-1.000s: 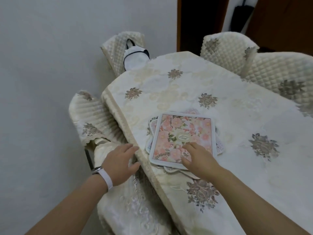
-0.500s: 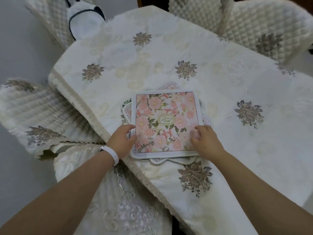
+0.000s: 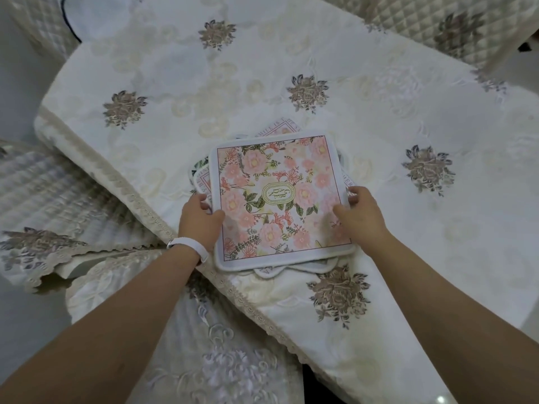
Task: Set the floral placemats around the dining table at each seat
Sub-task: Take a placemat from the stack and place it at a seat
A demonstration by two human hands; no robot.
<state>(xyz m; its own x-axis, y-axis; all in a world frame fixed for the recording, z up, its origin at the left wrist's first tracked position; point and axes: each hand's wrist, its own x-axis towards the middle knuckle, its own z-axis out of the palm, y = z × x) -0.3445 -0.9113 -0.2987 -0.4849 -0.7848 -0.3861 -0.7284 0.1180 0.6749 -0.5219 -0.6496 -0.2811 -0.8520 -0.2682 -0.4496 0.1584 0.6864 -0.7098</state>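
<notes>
A pile of floral placemats lies near the front edge of the dining table [image 3: 204,91], which wears a cream embroidered cloth. The top placemat [image 3: 277,196] is square, white-rimmed, with pink flowers and a green oval label. Edges of other placemats [image 3: 201,182] stick out beneath it. My left hand [image 3: 199,221] grips the top mat's left edge, thumb on top. My right hand [image 3: 361,217] holds its right edge, thumb on the printed face and fingers curled round the rim.
Quilted cream chair covers surround the table: one at the left [image 3: 49,193], one below me [image 3: 204,360], others at the top right [image 3: 455,27]. A white bag with dark trim [image 3: 96,13] sits on a far-left chair. A white band [image 3: 189,247] circles my left wrist.
The view has tilted down and closer over the table. My left hand came off the table edge onto the mat's left side. My right hand slid from the mat's face to its right edge.
</notes>
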